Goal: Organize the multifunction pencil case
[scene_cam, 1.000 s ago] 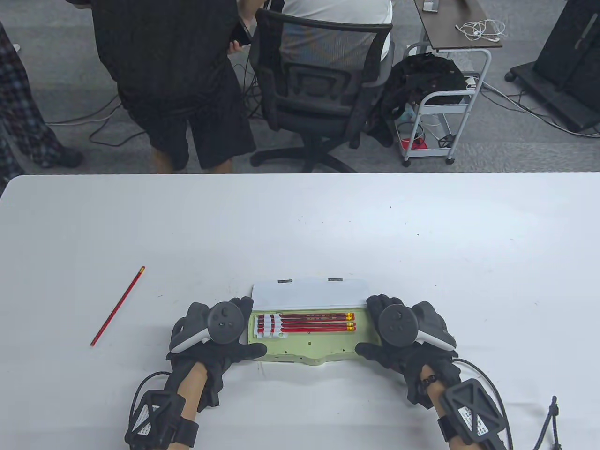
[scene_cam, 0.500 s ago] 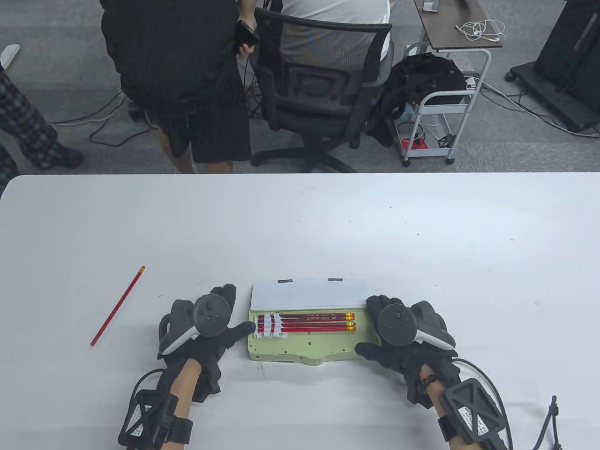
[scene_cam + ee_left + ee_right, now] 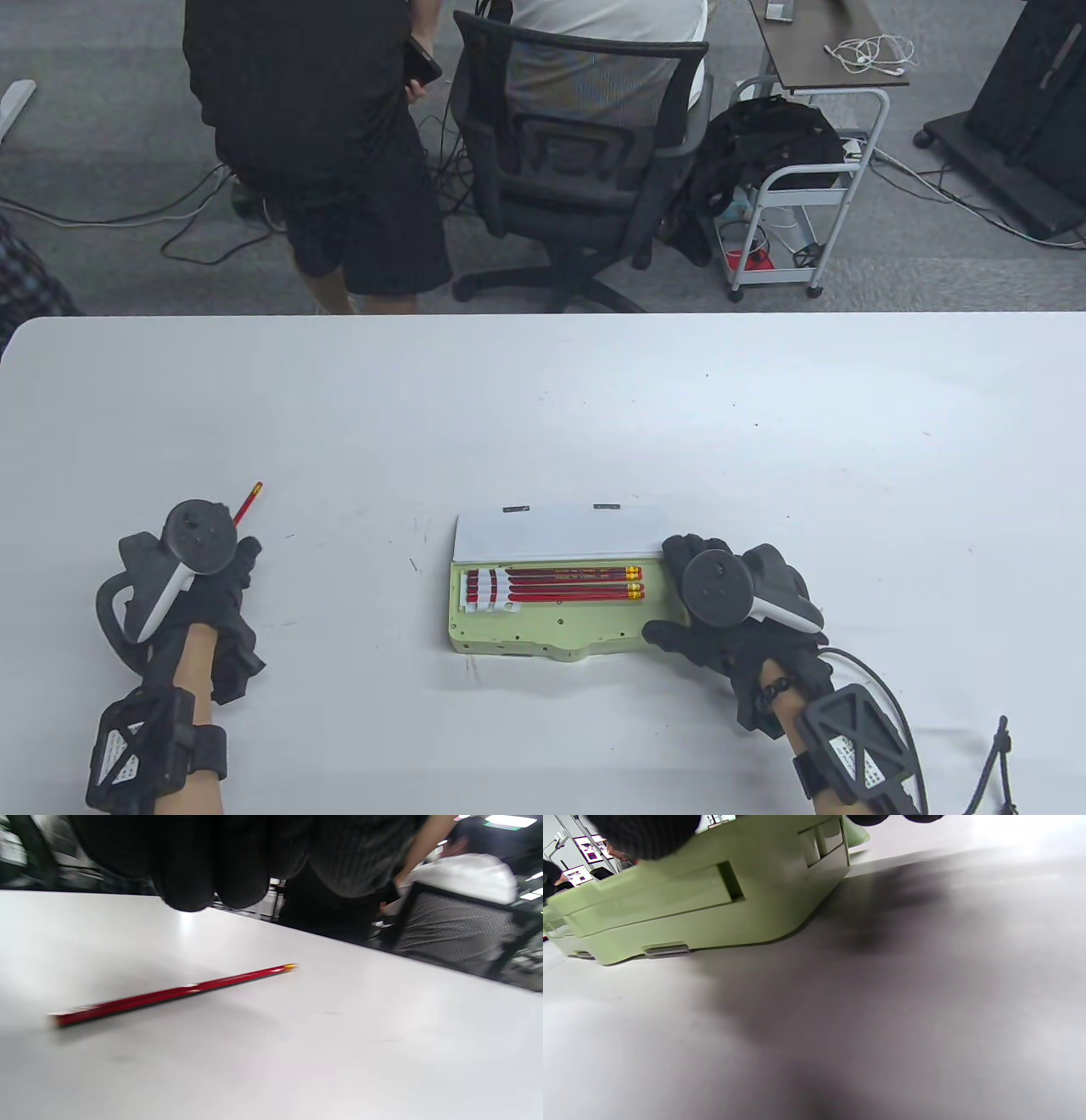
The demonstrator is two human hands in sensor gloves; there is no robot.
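A light green pencil case [image 3: 543, 635] lies open at the table's front middle, its white lid [image 3: 560, 531] folded back. Three red pencils [image 3: 568, 584] lie side by side in it under white clips. My right hand [image 3: 679, 594] grips the case's right end, thumb at the front edge, fingers at the back. The right wrist view shows the case's side [image 3: 691, 908] close up. A loose red pencil [image 3: 249, 501] lies at the left, mostly hidden under my left hand [image 3: 231, 567]. In the left wrist view my fingers [image 3: 212, 870] hang just above that pencil [image 3: 169, 995], apart from it and empty.
The white table [image 3: 543, 407] is bare apart from these things. Beyond its far edge stand an office chair [image 3: 577, 153], a person in black [image 3: 314, 127] and a small cart [image 3: 797, 195]. A black cord [image 3: 993, 755] lies at the front right.
My left hand let go of the case's left end and moved left across the table to above the loose pencil. The right hand and the case have not moved.
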